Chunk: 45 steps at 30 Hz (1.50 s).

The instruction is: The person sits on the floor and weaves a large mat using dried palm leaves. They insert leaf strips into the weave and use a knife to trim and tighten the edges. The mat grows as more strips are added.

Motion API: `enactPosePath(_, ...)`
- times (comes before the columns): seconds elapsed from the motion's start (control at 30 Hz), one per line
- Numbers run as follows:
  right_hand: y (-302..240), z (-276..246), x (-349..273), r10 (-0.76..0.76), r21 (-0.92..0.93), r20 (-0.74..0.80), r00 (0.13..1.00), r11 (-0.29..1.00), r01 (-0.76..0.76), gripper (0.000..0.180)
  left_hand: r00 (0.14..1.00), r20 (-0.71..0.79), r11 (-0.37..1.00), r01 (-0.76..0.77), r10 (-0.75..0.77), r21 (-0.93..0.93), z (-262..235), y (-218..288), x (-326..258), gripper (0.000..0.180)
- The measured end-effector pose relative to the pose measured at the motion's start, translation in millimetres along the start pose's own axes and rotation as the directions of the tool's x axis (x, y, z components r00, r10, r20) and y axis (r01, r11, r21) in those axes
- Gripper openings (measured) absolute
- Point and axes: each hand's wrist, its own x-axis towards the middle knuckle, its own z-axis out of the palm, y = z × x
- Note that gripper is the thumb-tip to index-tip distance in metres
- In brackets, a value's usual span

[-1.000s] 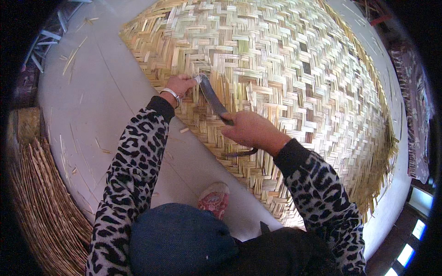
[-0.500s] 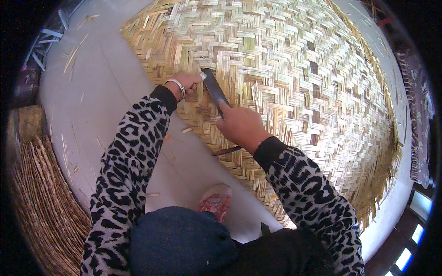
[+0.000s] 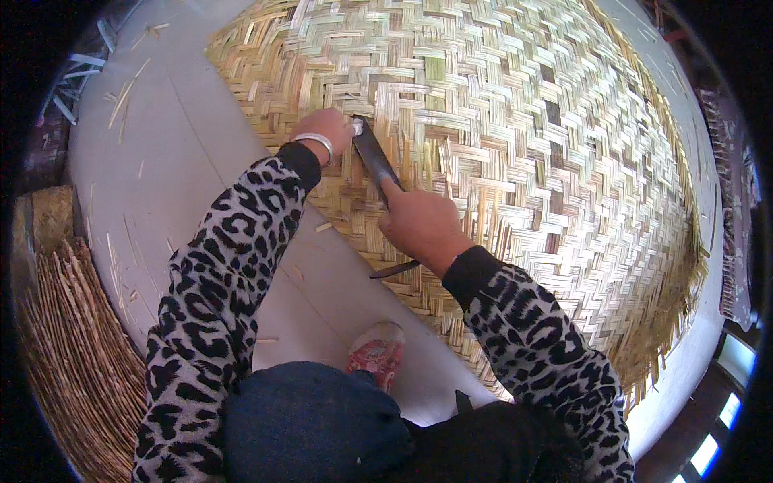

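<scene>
A large woven bamboo mat (image 3: 499, 121) in a zigzag pattern lies in front of me. My right hand (image 3: 423, 225) is wrapped round a knife (image 3: 374, 157) with a long dark blade, its index finger stretched along the blade. The knife's thin dark tail end sticks out below that hand, over the mat. At the blade's far end my left hand (image 3: 324, 130) is closed, back upward, close to the mat's left edge. Something whitish shows at a finger there, beside the blade. Whatever the left fingers grip is hidden beneath the hand.
Loose bamboo slivers (image 3: 125, 97) are scattered on the grey floor (image 3: 177, 161). A stack of brown ridged material (image 3: 84, 354) stands at the left. My shoe (image 3: 377, 350) is just below the mat's near edge. Frayed strip ends (image 3: 668, 338) line the mat's right border.
My left hand has rolled over so that its back faces up more, and its wrist has shifted slightly right and upward. The knife and my right hand have barely moved.
</scene>
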Motion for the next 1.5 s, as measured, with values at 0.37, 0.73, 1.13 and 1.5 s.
enactPosePath(0.37,9,-46,-75,0.0,-0.048,0.203,0.979,0.999,0.01,0.045,0.977,-0.16,0.99,-0.143,0.139,-0.012,16,-25,-3,0.045)
enactPosePath(0.73,64,-58,-143,-0.056,0.882,0.304,0.951,0.393,-0.259,0.056,0.994,-0.058,0.44,-0.011,-0.093,-0.898,-7,-5,-36,0.028)
enactPosePath(1.13,42,-63,-120,-0.183,0.906,0.417,0.89,0.16,-0.392,0.057,0.962,0.254,0.494,0.172,0.102,-0.852,23,-9,-41,0.019)
enactPosePath(1.5,43,-41,-52,-0.11,0.607,0.214,0.971,0.794,-0.044,0.052,0.94,0.341,0.238,0.326,0.025,-0.915,29,-11,-61,0.024)
